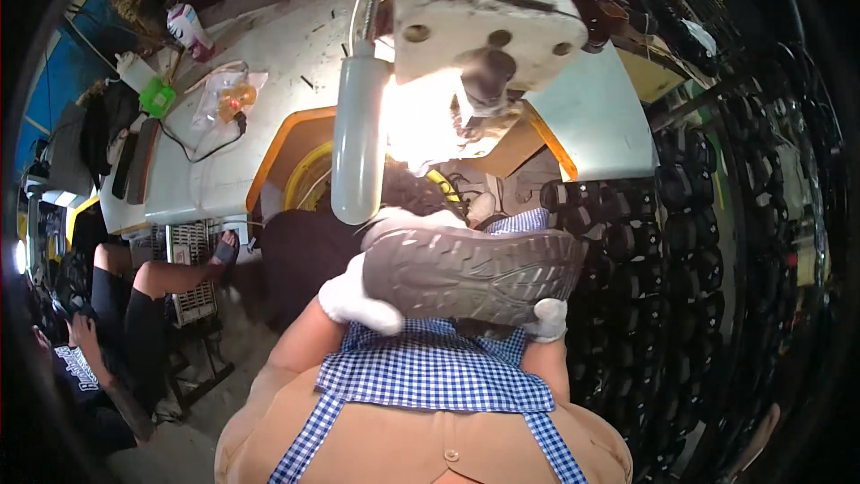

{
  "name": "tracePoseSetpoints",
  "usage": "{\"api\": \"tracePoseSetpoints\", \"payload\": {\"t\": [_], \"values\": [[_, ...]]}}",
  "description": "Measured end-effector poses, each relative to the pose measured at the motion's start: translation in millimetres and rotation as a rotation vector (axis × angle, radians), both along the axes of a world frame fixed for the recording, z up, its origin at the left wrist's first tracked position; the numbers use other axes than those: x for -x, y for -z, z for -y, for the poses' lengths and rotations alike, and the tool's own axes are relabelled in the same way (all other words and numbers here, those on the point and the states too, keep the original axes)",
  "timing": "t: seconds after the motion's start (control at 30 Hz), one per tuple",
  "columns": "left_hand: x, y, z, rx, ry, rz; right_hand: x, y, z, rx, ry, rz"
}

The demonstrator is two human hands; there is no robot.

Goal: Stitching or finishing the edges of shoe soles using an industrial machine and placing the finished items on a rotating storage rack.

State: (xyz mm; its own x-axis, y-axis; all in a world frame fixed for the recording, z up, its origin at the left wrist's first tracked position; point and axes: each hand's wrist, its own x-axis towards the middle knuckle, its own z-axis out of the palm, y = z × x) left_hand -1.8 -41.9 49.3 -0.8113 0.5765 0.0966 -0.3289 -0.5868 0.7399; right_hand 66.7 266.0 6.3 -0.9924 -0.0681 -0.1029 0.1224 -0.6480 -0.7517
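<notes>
As your gloved hands clamp the shoe (470,273), sole up, its long axis lies crosswise.
Left hand (358,300) grips one end, right hand (548,318) the other, below the machine (484,27).

Matt grey rubber shoe sole (470,273), ridged; white cloth gloves, seemingly; painted metal machine head (484,22).

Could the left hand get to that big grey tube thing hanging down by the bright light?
Probably yes. The grey tube hangs just above and ahead of the left hand, with nothing between them. But that hand is gripping one end of the grey shoe sole, so it would have to let go first.
</notes>
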Motion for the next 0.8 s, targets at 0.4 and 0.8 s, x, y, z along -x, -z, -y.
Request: {"api": "tracePoseSetpoints", "payload": {"t": [0.4,0.8], "values": [[74,-19,-28,0.184,0.106,-0.170,80,31,-62,0.026,0.151,-0.205],[40,22,28,0.299,-0.191,-0.062,90,-4,-9,-0.220,-0.069,-0.213]]}}
